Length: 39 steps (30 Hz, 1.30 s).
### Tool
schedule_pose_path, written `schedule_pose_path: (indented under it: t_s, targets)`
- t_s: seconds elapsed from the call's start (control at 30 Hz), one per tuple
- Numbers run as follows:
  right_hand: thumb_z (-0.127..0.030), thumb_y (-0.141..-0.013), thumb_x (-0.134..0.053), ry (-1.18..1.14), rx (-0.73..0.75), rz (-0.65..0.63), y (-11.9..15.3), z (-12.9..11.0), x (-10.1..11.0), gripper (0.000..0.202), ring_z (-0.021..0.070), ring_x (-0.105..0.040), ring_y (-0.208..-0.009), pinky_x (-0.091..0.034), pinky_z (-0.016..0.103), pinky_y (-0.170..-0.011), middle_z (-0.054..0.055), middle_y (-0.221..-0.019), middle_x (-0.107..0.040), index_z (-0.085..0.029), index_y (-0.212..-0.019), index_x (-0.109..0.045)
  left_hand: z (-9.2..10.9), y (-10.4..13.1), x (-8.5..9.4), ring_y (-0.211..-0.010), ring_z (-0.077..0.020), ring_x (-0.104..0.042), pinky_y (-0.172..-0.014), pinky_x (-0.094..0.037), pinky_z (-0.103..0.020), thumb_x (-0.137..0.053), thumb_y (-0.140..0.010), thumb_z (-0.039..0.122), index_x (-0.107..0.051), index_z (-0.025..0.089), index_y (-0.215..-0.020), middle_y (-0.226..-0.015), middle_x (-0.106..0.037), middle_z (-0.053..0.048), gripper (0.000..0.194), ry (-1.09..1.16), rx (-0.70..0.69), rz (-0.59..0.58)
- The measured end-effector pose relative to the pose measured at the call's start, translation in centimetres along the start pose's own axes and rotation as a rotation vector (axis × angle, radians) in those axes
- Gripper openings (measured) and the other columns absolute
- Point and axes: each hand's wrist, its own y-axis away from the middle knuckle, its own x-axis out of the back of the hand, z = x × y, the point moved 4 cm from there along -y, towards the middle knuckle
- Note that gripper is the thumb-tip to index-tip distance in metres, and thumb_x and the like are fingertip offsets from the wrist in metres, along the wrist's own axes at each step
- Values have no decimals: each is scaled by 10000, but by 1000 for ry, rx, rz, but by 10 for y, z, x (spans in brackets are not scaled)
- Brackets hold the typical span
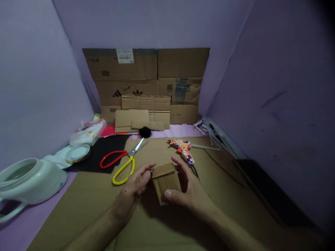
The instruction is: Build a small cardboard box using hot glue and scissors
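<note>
A small cardboard box [167, 183] is held tilted above the cardboard sheet [154, 233] that covers the work surface. My right hand [190, 188] grips it, thumb on the near face and fingers around the right side. My left hand [136, 184] is at the box's upper left edge, thumb and fingers curved with a gap between them; whether the fingertips touch the box is hard to see. Beyond my left hand lie scissors [131, 155] with one red and one yellow handle, blades apart. Past my right hand rests a flower-patterned glue gun [184, 150] with a glue stick in its back.
A white pot-like vessel [39, 181] stands at the left, near a round lid [77, 153] and black sheet [102, 167]. Black yarn [145, 131] and cardboard pieces [131, 120] sit at the back. Glue sticks [222, 136] and a dark flat panel [269, 191] line the right.
</note>
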Motion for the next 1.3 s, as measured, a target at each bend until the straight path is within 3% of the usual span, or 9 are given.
schedule_pose_path:
  t_s: [0.13, 0.53, 0.73, 0.8, 0.83, 0.9, 0.97, 1.1, 1.3]
  targets:
    - [-377, -560, -807, 43, -101, 3, 1, 3, 0, 959, 319, -577, -1063, -430, 492, -940, 131, -1160, -550, -197, -1361, -311, -3, -1, 3, -1151, -321, -565, -877, -469, -352, -782, -647, 430, -560, 178, -1201, -1218, -633, -129, 647, -74, 8, 18]
    - [-391, -589, -810, 78, -115, -22, 3, 5, -3, 900, 306, -566, -1105, -434, 468, -957, 146, -1202, -569, -176, -1344, -371, -5, 1, 1, -1048, -284, -614, -883, -451, -358, -650, -795, 387, -633, 183, -1090, -1142, -687, -91, 359, -137, 21, -49]
    - [-478, -579, -811, 49, -37, -72, -1, 1, -2, 980, 299, -561, -1169, -436, 457, -981, 164, -1287, -550, -196, -1384, -328, -4, -1, 4, -1023, -297, -619, -863, -473, -373, -796, -641, 340, -605, 170, -1113, -1149, -672, -114, 537, -126, 13, -21]
    - [-553, -579, -771, 126, 16, -21, -8, -6, 12, 958, 302, -573, -1160, -459, 438, -952, 182, -1319, -535, -177, -1365, -373, -1, -2, 6, -954, -270, -635, -818, -482, -348, -784, -642, 317, -632, 155, -1071, -1061, -700, -103, 484, -115, 15, 56]
    - [-584, -643, -700, 228, 37, 99, -12, -10, 25, 849, 296, -575, -1151, -473, 420, -922, 179, -1301, -555, -171, -1332, -427, 1, -2, 6, -910, -252, -641, -787, -486, -331, -770, -648, 307, -648, 150, -1044, -1007, -712, -94, 443, -99, 18, 93]
    - [-589, -738, -576, 596, -19, 469, -19, -17, 57, 666, 269, -633, -1015, -496, 370, -813, 144, -1213, -628, -173, -1256, -519, 5, -2, 6, -840, -226, -644, -732, -488, -302, -747, -645, 284, -678, 145, -992, -906, -723, -73, 381, -46, 28, 128]
    - [-563, -707, -616, 718, -105, 592, -26, -19, 79, 614, 328, -635, -925, -464, 391, -724, 193, -1093, -673, -119, -1132, -618, 7, 0, 5, -796, -210, -642, -692, -484, -278, -739, -625, 268, -700, 143, -945, -821, -719, -55, 346, 7, 47, 113]
    - [-506, -565, -743, 744, -202, 560, -40, -10, 92, 329, 294, -638, -653, -358, 293, -528, 69, -568, -673, -195, -672, -721, 9, 8, 4, -654, -158, -602, -603, -453, -239, -744, -594, 270, -715, 143, -781, -694, -680, -22, 227, 54, 107, 104]
    - [-285, -570, -708, 445, -206, 491, -54, 5, 82, 104, 168, -517, -397, -317, 239, -391, -15, -405, -544, -192, -579, -661, 12, 16, 1, -678, -169, -595, -640, -449, -253, -795, -550, 320, -699, 149, -745, -673, -661, -18, 277, 48, 173, 50]
